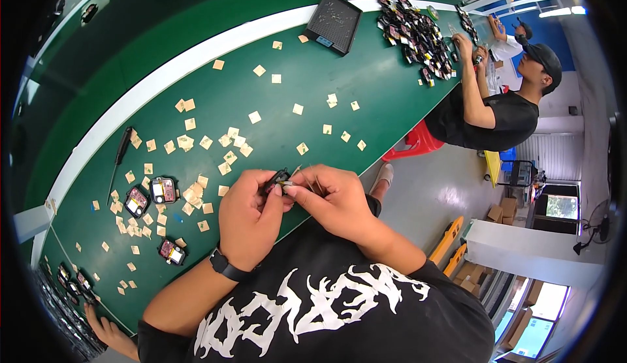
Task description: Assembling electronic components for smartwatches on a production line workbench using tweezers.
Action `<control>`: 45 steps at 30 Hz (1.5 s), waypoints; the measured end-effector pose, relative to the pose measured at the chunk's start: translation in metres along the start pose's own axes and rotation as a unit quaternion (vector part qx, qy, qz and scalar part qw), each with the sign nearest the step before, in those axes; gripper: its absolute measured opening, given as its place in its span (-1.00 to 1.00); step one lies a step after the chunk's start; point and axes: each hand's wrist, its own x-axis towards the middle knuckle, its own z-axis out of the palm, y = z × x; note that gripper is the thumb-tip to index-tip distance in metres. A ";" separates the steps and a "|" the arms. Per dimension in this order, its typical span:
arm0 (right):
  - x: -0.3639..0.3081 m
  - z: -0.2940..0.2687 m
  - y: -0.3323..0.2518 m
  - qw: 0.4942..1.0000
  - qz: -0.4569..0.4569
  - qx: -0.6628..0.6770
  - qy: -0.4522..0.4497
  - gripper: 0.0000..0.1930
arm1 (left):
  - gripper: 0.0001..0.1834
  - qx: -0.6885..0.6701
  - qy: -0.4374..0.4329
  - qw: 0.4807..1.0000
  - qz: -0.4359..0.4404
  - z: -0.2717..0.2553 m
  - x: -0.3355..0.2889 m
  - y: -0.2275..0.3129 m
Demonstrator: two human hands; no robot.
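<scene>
Close to my body, my left hand [251,209] is closed around a small black device [277,179], with the fingers hiding much of it. From the other side my right hand [334,201] meets it, thumb and fingertips pinched at the device's edge. Something thin and pale shows between those fingers, too small to name. On the green table to the left lie open black device housings with circuit boards, among them one [164,190], another [137,201] and a third [172,251]. Small square beige stickers [206,142] are scattered around them.
A screwdriver [121,147] lies at the left. At the back stand a black tray [334,22] and a large pile of black devices [413,36]. A co-worker [496,111] sits at the right by a red stool [418,142]. Another person's hand [110,331] reaches in at lower left.
</scene>
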 end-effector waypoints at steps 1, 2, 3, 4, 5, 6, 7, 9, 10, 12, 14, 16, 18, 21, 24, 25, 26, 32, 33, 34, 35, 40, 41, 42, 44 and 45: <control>0.001 0.001 0.002 1.000 -0.008 0.007 0.001 -0.89 | -0.85 0.003 -0.006 1.000 0.010 0.000 0.000 -0.003; 0.001 0.002 0.004 1.000 -0.010 0.007 0.003 -0.89 | -0.85 0.006 -0.012 1.000 0.021 0.000 0.000 -0.005; 0.000 0.002 0.006 1.000 0.010 0.028 0.000 -0.88 | -0.85 0.007 -0.014 1.000 0.022 -0.001 -0.001 -0.006; 0.001 0.003 0.007 0.998 0.030 0.049 -0.004 -0.88 | -0.85 0.015 -0.017 0.999 0.024 -0.002 -0.001 -0.006; 0.001 0.004 0.006 0.998 0.028 0.049 -0.003 -0.88 | -0.84 0.023 -0.020 0.999 0.026 -0.002 -0.001 -0.006; 0.001 0.005 0.004 0.998 0.025 0.056 -0.003 -0.88 | -0.84 0.024 -0.021 0.999 0.027 -0.003 -0.002 -0.006; 0.002 0.005 0.002 0.998 0.021 0.063 -0.004 -0.88 | -0.84 0.023 -0.026 0.999 0.031 -0.003 -0.002 -0.006; 0.004 0.003 -0.002 1.000 -0.009 0.014 -0.002 -0.89 | -0.83 0.022 -0.032 0.999 0.035 -0.005 -0.002 -0.005; 0.005 0.002 -0.004 0.999 -0.037 -0.035 -0.002 -0.91 | -0.83 0.017 -0.033 0.999 0.032 -0.005 -0.003 -0.006; 0.007 0.002 -0.005 0.999 -0.031 -0.020 0.006 -0.91 | -0.82 0.013 -0.034 0.999 0.028 -0.006 -0.002 -0.007; 0.006 0.004 -0.005 1.000 -0.019 0.002 0.011 -0.91 | -0.83 -0.037 -0.038 0.999 0.011 -0.006 -0.002 -0.006; 0.006 0.003 -0.002 0.993 0.076 0.080 0.036 -0.83 | -0.81 -0.048 -0.055 0.997 0.001 -0.006 -0.001 -0.002; 0.013 0.002 0.000 0.987 0.085 0.126 0.043 -0.73 | -0.79 -0.074 -0.086 0.994 -0.008 -0.008 -0.001 -0.001; 0.019 -0.001 -0.006 0.982 0.117 0.146 0.006 -0.73 | -0.81 -0.084 -0.082 0.993 -0.013 -0.009 0.000 0.001; 0.020 -0.004 -0.021 0.968 0.188 0.162 -0.034 -0.77 | -0.80 -0.092 -0.089 0.992 -0.020 -0.010 0.000 0.000; 0.021 -0.004 -0.026 0.959 0.228 0.162 -0.047 -0.78 | -0.79 -0.100 -0.094 0.990 -0.020 -0.010 0.001 0.000; 0.021 -0.005 -0.026 0.959 0.227 0.164 -0.049 -0.78 | -0.79 -0.098 -0.092 0.991 -0.021 -0.010 0.001 0.001; 0.018 -0.014 -0.016 0.960 0.175 0.211 -0.050 -0.83 | -0.70 -0.142 -0.074 0.984 -0.079 -0.011 0.007 0.010; 0.016 -0.023 -0.013 0.961 0.178 0.206 -0.050 -0.83 | -0.66 -0.149 -0.063 0.983 -0.086 -0.012 0.008 0.010; 0.014 -0.032 -0.010 0.961 0.181 0.201 -0.050 -0.81 | -0.62 -0.156 -0.051 0.982 -0.092 -0.012 0.007 0.011; 0.013 -0.040 -0.006 0.976 0.148 0.153 -0.032 -0.78 | -0.62 -0.154 -0.047 0.983 -0.088 -0.012 0.007 0.010; 0.028 -0.115 0.008 0.968 -0.037 -0.189 0.159 -0.73 | -0.61 -0.094 -0.049 0.992 -0.067 -0.011 0.001 0.011; 0.035 -0.138 0.018 0.942 -0.061 -0.260 0.204 -0.71 | -0.62 -0.097 -0.044 0.991 -0.082 -0.010 0.001 0.013; 0.044 -0.154 0.020 0.923 -0.017 -0.310 0.230 -0.71 | -0.63 -0.098 -0.033 0.991 -0.088 -0.012 -0.002 0.015; 0.057 -0.191 0.029 0.893 0.023 -0.360 0.268 -0.70 | -0.64 -0.066 -0.013 0.994 -0.085 -0.014 -0.011 0.031; 0.065 -0.209 0.039 0.854 -0.040 -0.431 0.288 -0.69 | -0.65 -0.038 0.006 0.997 -0.062 -0.017 -0.022 0.040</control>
